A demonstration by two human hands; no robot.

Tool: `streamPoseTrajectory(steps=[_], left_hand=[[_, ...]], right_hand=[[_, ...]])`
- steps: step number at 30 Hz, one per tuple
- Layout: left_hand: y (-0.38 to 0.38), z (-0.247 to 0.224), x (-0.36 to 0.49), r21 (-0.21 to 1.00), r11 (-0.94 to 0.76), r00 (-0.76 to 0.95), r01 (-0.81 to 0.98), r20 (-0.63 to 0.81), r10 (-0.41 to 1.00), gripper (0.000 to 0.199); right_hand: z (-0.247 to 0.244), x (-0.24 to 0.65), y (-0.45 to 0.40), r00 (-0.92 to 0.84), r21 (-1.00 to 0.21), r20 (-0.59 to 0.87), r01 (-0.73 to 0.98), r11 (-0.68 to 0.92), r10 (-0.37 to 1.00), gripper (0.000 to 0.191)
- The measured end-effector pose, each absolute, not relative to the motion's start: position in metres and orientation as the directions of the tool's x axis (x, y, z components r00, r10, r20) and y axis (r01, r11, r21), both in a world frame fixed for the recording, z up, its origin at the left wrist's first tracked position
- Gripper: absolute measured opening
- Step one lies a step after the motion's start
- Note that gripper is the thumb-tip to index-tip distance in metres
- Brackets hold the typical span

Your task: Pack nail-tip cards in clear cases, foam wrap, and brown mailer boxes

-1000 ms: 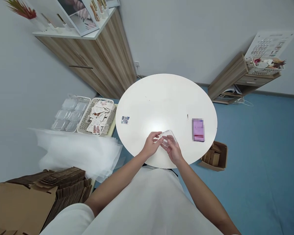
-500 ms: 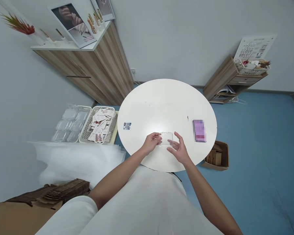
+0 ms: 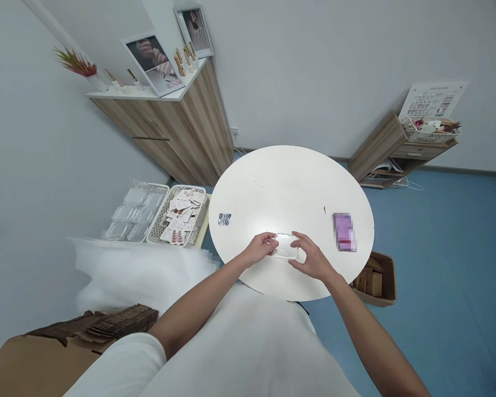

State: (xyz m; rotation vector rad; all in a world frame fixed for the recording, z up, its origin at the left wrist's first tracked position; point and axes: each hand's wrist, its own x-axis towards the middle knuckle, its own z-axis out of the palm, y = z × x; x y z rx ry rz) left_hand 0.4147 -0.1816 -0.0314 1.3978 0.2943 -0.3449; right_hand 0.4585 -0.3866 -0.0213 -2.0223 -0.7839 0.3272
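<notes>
A clear, flat plastic case [image 3: 286, 246] is held between both hands above the near part of the white oval table [image 3: 289, 171]. My left hand [image 3: 263, 247] pinches its left edge, fingers closed. My right hand [image 3: 311, 257] grips the right end, thumb at the near corner and fingers at the far corner. A small set of blue nail-like pieces [image 3: 224, 219] lies at the table's left side. On the right side lies a purple packet [image 3: 344, 232], partly pixelated.
Left of the table stand a white basket of printed cards [image 3: 182, 215] and a basket of clear cases [image 3: 134, 212]. An open cardboard box [image 3: 386, 278] is on the floor at right. Wooden cabinets [image 3: 206, 127] stand behind.
The view has shifted, so the surroundings sit lower and more to the right. My right hand has closed from spread fingers onto the clear case's right end.
</notes>
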Motion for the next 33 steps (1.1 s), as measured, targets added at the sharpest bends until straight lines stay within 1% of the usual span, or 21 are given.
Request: streamPoseTrajectory(steps=[1, 3, 5, 6, 7, 12, 14, 18, 24, 29, 33], left_hand=[[-0.179, -0.030, 0.413, 0.924, 0.088, 0.927, 0.373, -0.367, -0.075, 0.048], [-0.176, -0.029, 0.409, 0.957, -0.037, 0.951, 0.287, -0.289, -0.105, 0.072], [-0.174, -0.029, 0.406, 0.964, -0.158, 0.962, 0.213, -0.235, -0.136, 0.093], [-0.174, -0.029, 0.406, 0.961, -0.201, 0.964, 0.190, -0.221, -0.144, 0.099], [-0.175, -0.030, 0.406, 0.957, -0.230, 0.965, 0.176, -0.214, -0.150, 0.100], [-0.180, -0.033, 0.406, 0.959, -0.250, 0.965, 0.133, -0.182, -0.187, 0.083], [-0.180, -0.034, 0.406, 0.961, -0.254, 0.969, 0.107, -0.158, -0.190, 0.079], [-0.181, -0.035, 0.403, 0.964, -0.253, 0.972, 0.077, -0.129, -0.195, 0.076], [-0.183, -0.036, 0.400, 0.968, -0.242, 0.980, 0.072, -0.114, -0.162, 0.075], [-0.185, -0.032, 0.402, 0.985, -0.149, 0.985, 0.084, -0.105, -0.137, 0.076], [-0.186, -0.032, 0.403, 0.992, -0.010, 0.980, 0.125, -0.125, -0.156, 0.076]], right_hand=[[-0.021, 0.458, -0.387, 0.765, -0.827, 0.086, 0.412, -0.382, 0.639, 0.035], [-0.022, 0.458, -0.388, 0.766, -0.813, 0.106, 0.434, -0.389, 0.634, 0.035], [-0.023, 0.457, -0.390, 0.759, -0.796, 0.119, 0.458, -0.395, 0.640, 0.035], [-0.023, 0.457, -0.390, 0.754, -0.788, 0.124, 0.470, -0.398, 0.645, 0.035], [-0.024, 0.457, -0.391, 0.750, -0.781, 0.129, 0.480, -0.399, 0.648, 0.035], [-0.029, 0.456, -0.392, 0.750, -0.777, 0.149, 0.493, -0.393, 0.645, 0.036], [-0.030, 0.455, -0.392, 0.752, -0.787, 0.147, 0.482, -0.385, 0.642, 0.037], [-0.031, 0.454, -0.392, 0.764, -0.820, 0.127, 0.439, -0.367, 0.632, 0.037], [-0.028, 0.455, -0.391, 0.775, -0.877, 0.118, 0.374, -0.300, 0.621, 0.035], [-0.021, 0.457, -0.387, 0.785, -0.889, 0.135, 0.365, -0.276, 0.605, 0.035], [-0.015, 0.460, -0.384, 0.779, -0.865, 0.175, 0.414, -0.284, 0.602, 0.032]])
